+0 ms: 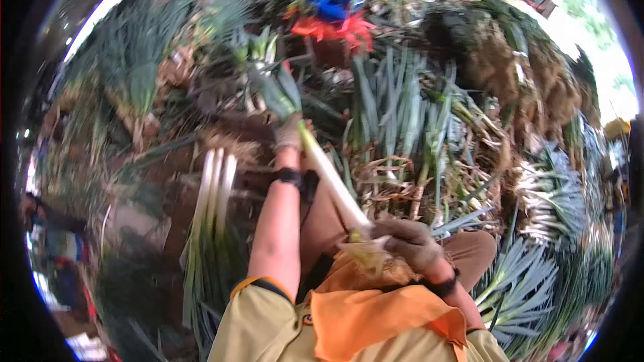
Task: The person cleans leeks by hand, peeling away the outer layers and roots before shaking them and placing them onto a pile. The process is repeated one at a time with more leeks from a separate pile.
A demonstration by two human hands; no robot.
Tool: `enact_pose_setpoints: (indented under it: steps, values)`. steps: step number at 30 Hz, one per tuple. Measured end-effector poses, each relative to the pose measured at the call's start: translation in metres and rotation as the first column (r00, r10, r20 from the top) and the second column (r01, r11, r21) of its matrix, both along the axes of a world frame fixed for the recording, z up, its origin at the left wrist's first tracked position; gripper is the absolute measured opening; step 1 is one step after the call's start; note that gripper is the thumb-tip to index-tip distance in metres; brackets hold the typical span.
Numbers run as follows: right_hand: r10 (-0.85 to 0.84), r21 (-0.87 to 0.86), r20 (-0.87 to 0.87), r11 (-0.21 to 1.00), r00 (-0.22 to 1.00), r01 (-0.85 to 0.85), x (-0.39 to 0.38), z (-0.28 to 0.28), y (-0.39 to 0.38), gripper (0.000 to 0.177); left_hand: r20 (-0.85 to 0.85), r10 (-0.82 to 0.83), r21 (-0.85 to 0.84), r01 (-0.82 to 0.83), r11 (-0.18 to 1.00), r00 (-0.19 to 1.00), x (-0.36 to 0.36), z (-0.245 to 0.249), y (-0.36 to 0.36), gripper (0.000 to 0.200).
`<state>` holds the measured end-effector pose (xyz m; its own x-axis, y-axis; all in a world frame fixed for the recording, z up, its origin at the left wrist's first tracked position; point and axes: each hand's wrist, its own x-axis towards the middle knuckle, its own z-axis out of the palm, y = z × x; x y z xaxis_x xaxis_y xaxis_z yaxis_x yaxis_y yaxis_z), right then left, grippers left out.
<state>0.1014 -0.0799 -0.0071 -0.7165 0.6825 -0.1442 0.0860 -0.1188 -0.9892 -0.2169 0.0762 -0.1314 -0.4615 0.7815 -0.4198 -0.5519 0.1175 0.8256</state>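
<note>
Leek [331,177] in left hand [288,133] and right hand [410,243], apart from leftward bundle [214,204]

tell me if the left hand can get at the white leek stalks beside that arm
Probably yes: the white leek stalks lie beside the left arm, nothing visible covering their pale ends. But the left hand would likely have to release the held leek first.

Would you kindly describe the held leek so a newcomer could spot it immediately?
Find the orange cloth at the bottom centre. Just above, one leek slants between the left hand and the right hand. Unlike the surrounding leeks, it alone is held.
</note>
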Motion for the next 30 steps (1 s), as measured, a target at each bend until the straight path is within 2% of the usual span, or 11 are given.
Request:
enact_pose_setpoints:
  steps: [5,6,9,11,13,17,19,21,23,25,30]
  values:
    - [-0.128,0.032,0.092,0.992,0.987,0.126,0.070,0.015,-0.040,0.029,0.260,0.081,-0.023,-0.078,0.997,0.962,-0.035,-0.041,0.021,0.022]
    - [-0.252,-0.330,0.040,0.910,0.967,0.251,0.093,0.019,-0.056,0.029,0.328,0.044,-0.015,-0.041,0.999,0.944,-0.048,-0.046,0.023,0.022]
    - [-0.458,-0.089,0.098,0.880,0.883,0.466,0.129,0.006,-0.043,0.018,0.399,0.094,0.084,-0.139,0.987,0.912,-0.036,-0.035,0.007,0.024]
    - [-0.312,0.248,0.605,0.948,0.733,0.198,0.133,0.007,-0.010,0.032,0.275,0.059,0.210,-0.120,0.970,0.960,-0.008,-0.004,-0.010,0.026]
    - [-0.486,0.672,0.709,0.685,0.511,-0.281,0.101,0.006,0.012,0.043,0.235,-0.014,0.261,-0.049,0.964,0.972,-0.001,-0.006,-0.014,0.027]
    - [-0.255,0.020,0.129,0.967,0.958,0.255,0.053,-0.060,0.040,0.051,0.289,0.026,0.319,-0.122,0.940,0.957,0.026,0.010,-0.016,0.026]
    - [-0.103,0.329,0.145,0.943,0.984,0.050,0.048,-0.068,0.023,0.045,0.280,0.012,0.323,-0.106,0.940,0.960,0.027,0.012,-0.015,0.026]
    - [-0.287,0.735,0.677,0.234,0.678,-0.636,0.094,-0.175,-0.001,0.044,0.320,0.055,0.196,-0.123,0.973,0.946,0.016,-0.001,-0.002,0.029]
    - [0.049,0.055,-0.036,0.997,0.998,-0.047,0.073,-0.082,-0.009,0.035,0.296,0.084,0.097,-0.118,0.988,0.951,0.015,0.009,-0.003,0.028]
    - [0.022,-0.313,0.311,0.946,0.950,0.081,0.074,-0.016,-0.025,0.028,0.214,0.111,0.079,-0.131,0.988,0.970,0.014,0.009,-0.004,0.027]
    - [-0.261,0.171,0.422,0.963,0.868,0.206,0.201,0.021,-0.111,0.023,0.200,0.246,-0.088,-0.233,0.969,0.949,-0.018,-0.012,0.019,0.021]
